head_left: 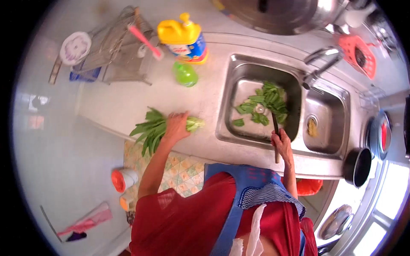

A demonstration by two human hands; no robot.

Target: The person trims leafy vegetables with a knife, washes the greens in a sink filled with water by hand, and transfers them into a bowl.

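My left hand [176, 127] is closed around a bunch of leafy greens [154, 128] on the counter. Its pale stem ends point right and its leaves spread left. At the sink's front edge, my right hand [282, 144] grips a knife [275, 123], seen nearly edge-on, with a dark end reaching over the basin and a brown end toward me. Cut green leaves [273, 99] lie in the large basin of the steel sink [226, 123], partly around the drain.
A curved faucet [318, 70] stands behind the sink. The small basin holds a yellowish scrubber [312, 127]. Along the back are a yellow-and-blue jug [183, 40], a green bottle [185, 74] and a wire rack [124, 53]. A black pot [358, 167] sits at the right edge.
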